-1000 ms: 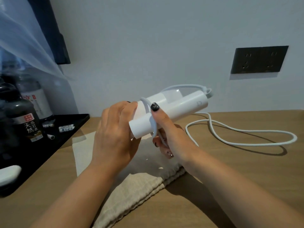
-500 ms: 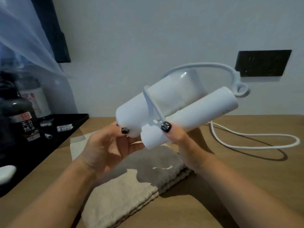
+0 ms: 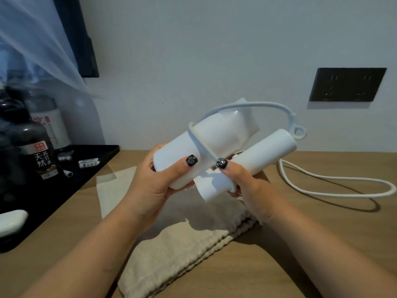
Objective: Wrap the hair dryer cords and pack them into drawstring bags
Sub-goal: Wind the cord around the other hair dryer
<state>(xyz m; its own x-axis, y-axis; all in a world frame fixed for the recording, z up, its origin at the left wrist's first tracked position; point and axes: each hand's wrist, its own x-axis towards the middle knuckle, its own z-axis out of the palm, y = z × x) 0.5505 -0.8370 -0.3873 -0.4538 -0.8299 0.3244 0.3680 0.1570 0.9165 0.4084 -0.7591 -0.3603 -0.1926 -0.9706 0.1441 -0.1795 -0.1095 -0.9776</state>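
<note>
A white folded hair dryer (image 3: 217, 138) is held above the wooden table (image 3: 322, 244). My left hand (image 3: 154, 186) grips its barrel from below, thumb on the near end. My right hand (image 3: 242, 181) grips the folded handle, and its thumb pins the white cord (image 3: 247, 105) where it crosses the barrel. The cord arcs over the dryer from the handle's far end, and its loose length (image 3: 335, 190) lies in a loop on the table at right. Beige drawstring bags (image 3: 178, 254) lie stacked under my hands.
A black tray (image 3: 71, 186) at left carries dark bottles (image 3: 38, 151) and small sachets. Its near edge holds a white object (image 3: 10, 220). A sheer curtain (image 3: 32, 50) hangs at upper left. A dark wall socket (image 3: 345, 84) sits above the table at right.
Both hands lifted and turned the dryer, bringing its barrel into view. My left hand shifted from the handle side to under the barrel. The cord loop on the table stayed put.
</note>
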